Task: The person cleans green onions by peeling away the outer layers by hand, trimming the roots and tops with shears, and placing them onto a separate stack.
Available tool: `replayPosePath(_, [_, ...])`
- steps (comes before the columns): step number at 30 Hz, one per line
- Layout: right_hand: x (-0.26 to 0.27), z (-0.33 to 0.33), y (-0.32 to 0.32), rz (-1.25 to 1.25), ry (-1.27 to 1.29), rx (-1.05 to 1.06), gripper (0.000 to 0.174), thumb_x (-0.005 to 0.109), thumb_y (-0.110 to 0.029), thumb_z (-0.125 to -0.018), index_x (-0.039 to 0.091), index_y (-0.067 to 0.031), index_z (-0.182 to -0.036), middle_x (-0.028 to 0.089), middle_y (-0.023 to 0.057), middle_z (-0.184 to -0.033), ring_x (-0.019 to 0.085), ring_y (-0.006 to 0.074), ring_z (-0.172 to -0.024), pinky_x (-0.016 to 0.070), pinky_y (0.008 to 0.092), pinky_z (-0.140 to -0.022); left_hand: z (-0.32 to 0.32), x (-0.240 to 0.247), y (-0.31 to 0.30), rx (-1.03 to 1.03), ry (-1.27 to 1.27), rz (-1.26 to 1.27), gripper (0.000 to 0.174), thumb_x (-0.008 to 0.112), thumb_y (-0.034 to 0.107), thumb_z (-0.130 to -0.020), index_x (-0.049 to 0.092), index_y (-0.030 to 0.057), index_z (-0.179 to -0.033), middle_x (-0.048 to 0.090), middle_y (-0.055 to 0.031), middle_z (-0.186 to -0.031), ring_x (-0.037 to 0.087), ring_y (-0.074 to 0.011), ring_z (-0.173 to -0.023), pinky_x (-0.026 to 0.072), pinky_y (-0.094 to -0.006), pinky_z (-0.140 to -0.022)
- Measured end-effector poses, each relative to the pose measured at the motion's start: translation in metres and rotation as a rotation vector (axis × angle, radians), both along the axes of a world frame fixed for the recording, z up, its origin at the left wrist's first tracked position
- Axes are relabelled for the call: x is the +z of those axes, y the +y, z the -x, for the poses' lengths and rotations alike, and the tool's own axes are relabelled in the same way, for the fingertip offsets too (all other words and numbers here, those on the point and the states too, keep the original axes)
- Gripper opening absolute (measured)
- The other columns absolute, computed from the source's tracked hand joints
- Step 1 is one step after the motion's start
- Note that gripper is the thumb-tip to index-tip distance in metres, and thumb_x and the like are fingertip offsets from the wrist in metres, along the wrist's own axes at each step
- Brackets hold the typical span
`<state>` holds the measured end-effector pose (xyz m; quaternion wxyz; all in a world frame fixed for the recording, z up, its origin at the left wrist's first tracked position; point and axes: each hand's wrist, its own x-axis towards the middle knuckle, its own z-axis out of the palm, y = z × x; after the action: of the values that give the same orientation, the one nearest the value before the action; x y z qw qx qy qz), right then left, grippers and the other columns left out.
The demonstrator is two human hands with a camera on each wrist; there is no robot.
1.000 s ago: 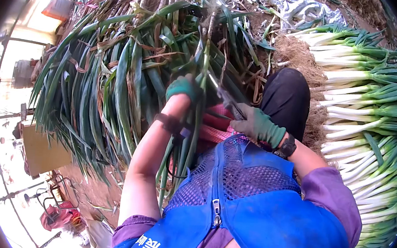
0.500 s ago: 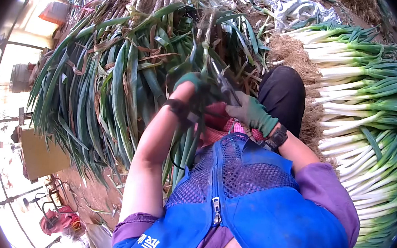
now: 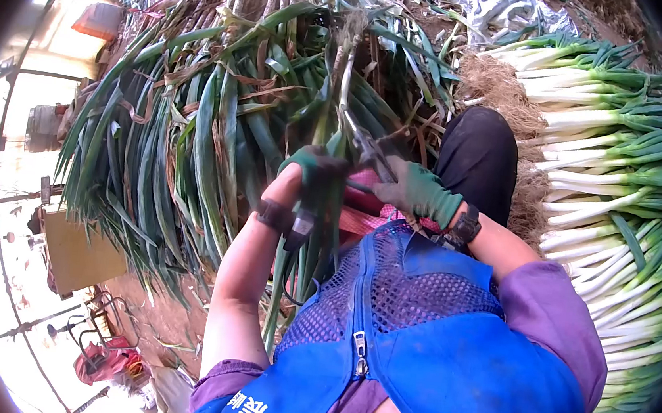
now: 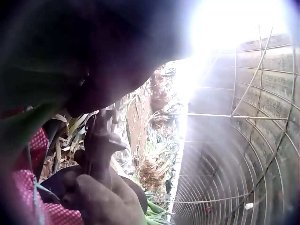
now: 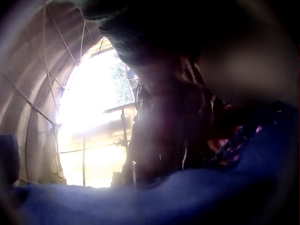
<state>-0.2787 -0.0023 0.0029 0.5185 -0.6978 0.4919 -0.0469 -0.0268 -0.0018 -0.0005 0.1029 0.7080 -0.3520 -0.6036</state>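
Note:
My gloved left hand [image 3: 316, 167] grips the green leaves of a long green onion [image 3: 346, 82] in the head view. Its pale shank and root end point away from my body. The gloved right hand [image 3: 420, 191] holds a blow gun [image 3: 374, 155] by its handle, with the thin metal nozzle close beside the onion's shank. In the left wrist view the blow gun [image 4: 101, 145] shows in the right hand [image 4: 110, 197], while a dark shape covers the upper left. Dark blur hides most of the right wrist view.
A heap of untrimmed green onions [image 3: 203, 130] lies ahead and to the left. Along the right runs a row of white-shanked onions [image 3: 588, 183], with loose roots [image 3: 494, 83] beside it. My knee [image 3: 479, 153] stands between. A whitish sheet [image 3: 508, 20] lies farther off.
My left hand has come back toward my body with the onion. The right hand and blow gun have shifted slightly left and forward, and the nozzle remains by the shank.

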Motion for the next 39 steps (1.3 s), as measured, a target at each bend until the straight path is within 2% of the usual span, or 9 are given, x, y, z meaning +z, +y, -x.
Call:
replayPosePath(5, [-0.023,-0.002,-0.015,0.021,0.026,-0.056,0.061,0.066,-0.043,-0.076,0.061,0.0029,-0.116,0.067,0.03,-0.104,0.065,0.0413,-0.102,0.0502,0.044,-0.089,-0.008,-0.041,0.003,-0.451,-0.064,0.268,0.032,0.079,0.029,-0.084,0.068,0.0032,-0.1,0.068,-0.0022,-0.083,0.065,-0.0134,-0.072,0.0529,-0.0305,-0.062])
replayPosePath(11, [-0.051,-0.037,-0.091,-0.052,0.055,-0.211,0.06,0.067,-0.039,-0.076,0.062,0.0049,-0.116,0.069,0.0275,-0.1,0.07,0.037,-0.094,0.0539,0.0427,-0.083,0.008,-0.013,0.01,-0.056,-0.012,-0.009,0.033,0.08,0.028,-0.084,0.069,0.003,-0.102,0.069,-0.0023,-0.086,0.064,-0.013,-0.072,0.0529,-0.03,-0.062])
replayPosePath(20, [-0.053,-0.023,-0.064,-0.064,-0.003,-0.172,0.061,0.069,-0.043,-0.075,0.063,0.0069,-0.11,0.069,0.0249,-0.096,0.069,0.0342,-0.091,0.0537,0.0401,-0.079,-0.013,-0.034,0.022,-0.033,0.255,0.162,0.032,0.075,0.024,-0.089,0.065,0.0024,-0.11,0.071,-0.0047,-0.094,0.069,-0.0166,-0.083,0.0567,-0.0317,-0.071])
replayPosePath(22, [-0.043,-0.011,-0.036,-0.023,0.001,-0.068,0.06,0.07,-0.045,-0.076,0.062,0.0057,-0.107,0.069,0.0233,-0.095,0.068,0.0328,-0.092,0.0527,0.0395,-0.081,-0.038,-0.062,0.016,-0.263,0.366,0.514,0.029,0.072,0.023,-0.091,0.065,0.0021,-0.111,0.071,-0.0058,-0.096,0.07,-0.0176,-0.084,0.0572,-0.0324,-0.073])
replayPosePath(26, [0.002,0.017,0.002,-0.183,-0.061,0.068,0.053,0.069,-0.045,-0.077,0.063,0.0012,-0.103,0.068,0.0207,-0.092,0.068,0.0303,-0.089,0.0518,0.0388,-0.08,-0.026,-0.007,0.009,-0.558,0.165,0.621,0.03,0.079,0.02,-0.063,0.064,0.0166,-0.09,0.064,-0.0031,-0.083,0.066,-0.0268,-0.077,0.0515,-0.0378,-0.077])
replayPosePath(29, [0.005,0.031,0.003,-0.148,-0.08,-0.012,0.049,0.069,-0.044,-0.078,0.063,0.0002,-0.099,0.068,0.0194,-0.088,0.067,0.029,-0.086,0.0515,0.0378,-0.078,-0.031,-0.026,0.011,-0.646,0.12,0.782,0.029,0.073,0.026,-0.081,0.066,0.0061,-0.1,0.068,-0.0064,-0.088,0.067,-0.0211,-0.075,0.0542,-0.0351,-0.068])
replayPosePath(32, [-0.016,0.027,-0.017,-0.122,-0.091,-0.116,0.049,0.07,-0.043,-0.076,0.063,0.0009,-0.097,0.068,0.0191,-0.087,0.068,0.0304,-0.085,0.0515,0.0379,-0.078,-0.018,-0.034,0.019,-0.41,0.128,0.527,0.032,0.071,0.03,-0.09,0.067,0.0013,-0.105,0.07,-0.0068,-0.09,0.067,-0.0177,-0.074,0.055,-0.0326,-0.064])
replayPosePath(34, [-0.041,0.013,-0.045,-0.065,-0.091,-0.154,0.05,0.07,-0.043,-0.075,0.063,0.002,-0.097,0.068,0.0192,-0.087,0.068,0.0316,-0.085,0.0518,0.0382,-0.078,-0.007,-0.041,0.019,0.099,0.371,0.072,0.032,0.072,0.03,-0.09,0.067,0.0027,-0.105,0.069,-0.0035,-0.088,0.065,-0.0155,-0.073,0.0534,-0.0298,-0.062])
replayPosePath(39, [-0.094,-0.039,-0.115,0.076,-0.118,-0.2,0.051,0.072,-0.04,-0.073,0.063,0.0049,-0.095,0.066,0.0198,-0.082,0.068,0.0328,-0.078,0.0544,0.0389,-0.073,0.004,-0.028,0.023,0.038,0.116,0.041,0.03,0.071,0.031,-0.092,0.067,0.0039,-0.104,0.067,-0.0011,-0.084,0.063,-0.0122,-0.07,0.0514,-0.0284,-0.06])
